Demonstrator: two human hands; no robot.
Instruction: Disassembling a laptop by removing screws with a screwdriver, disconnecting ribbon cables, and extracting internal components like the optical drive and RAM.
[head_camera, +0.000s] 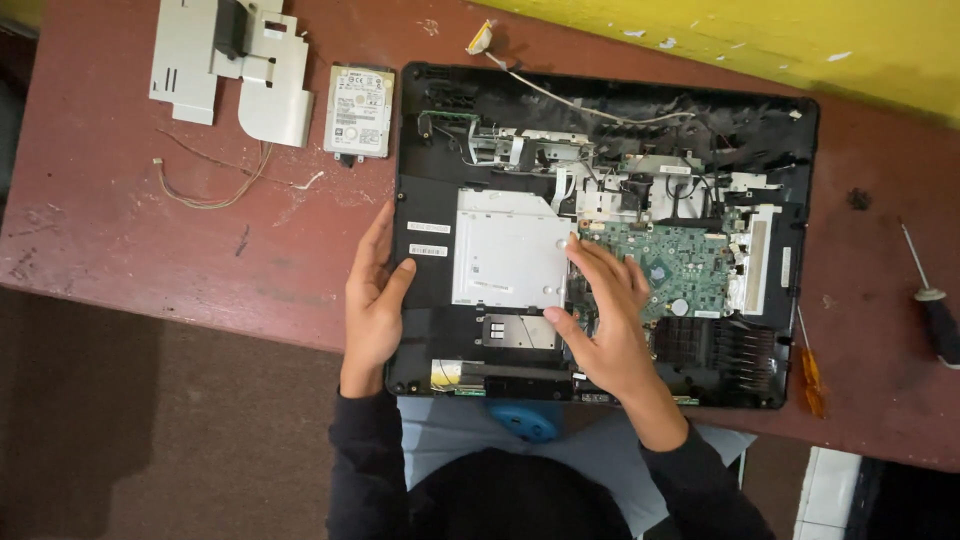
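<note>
The opened computer case (600, 235) lies flat on the tabletop (120, 220), its near edge overhanging toward the person. The left hand (375, 290) clasps the case's left rim, thumb over the edge. The right hand (605, 310) rests loosely spread, fingers on the green circuit board (680, 268) beside the silver drive (510, 248), gripping nothing. Pressing there could flex the board or snag the thin cables just beyond the fingertips; a loosened left grip might let the case slide.
</note>
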